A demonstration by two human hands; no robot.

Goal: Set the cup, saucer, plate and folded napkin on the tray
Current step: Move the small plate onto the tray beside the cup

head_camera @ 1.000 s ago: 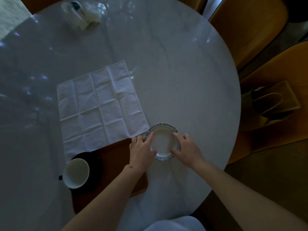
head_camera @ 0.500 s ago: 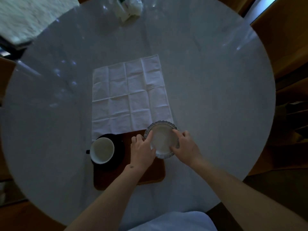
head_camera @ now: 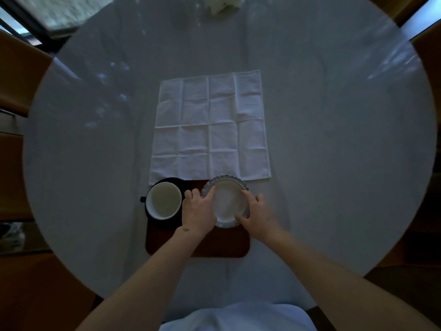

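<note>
A small white plate [head_camera: 226, 201] with a fluted rim sits over the right part of the dark wooden tray [head_camera: 222, 244]. My left hand [head_camera: 199, 211] grips its left edge and my right hand [head_camera: 256, 215] grips its right edge. A white cup [head_camera: 163, 203] stands on a black saucer [head_camera: 177, 185] at the tray's left end. Just beyond the tray, a white napkin [head_camera: 211, 127] lies spread out flat, creased into squares, its near edge touching the tray and plate.
The round grey table [head_camera: 334, 151] fills the view. A crumpled white packet [head_camera: 223, 3] lies at its far edge. Brown chairs [head_camera: 19, 75] stand around the table on the left and right. My white shirt [head_camera: 238, 316] shows at the bottom.
Both hands have carried the plate left, from the table beside the tray to above the tray's right part. The view has swung so the table looks centred.
</note>
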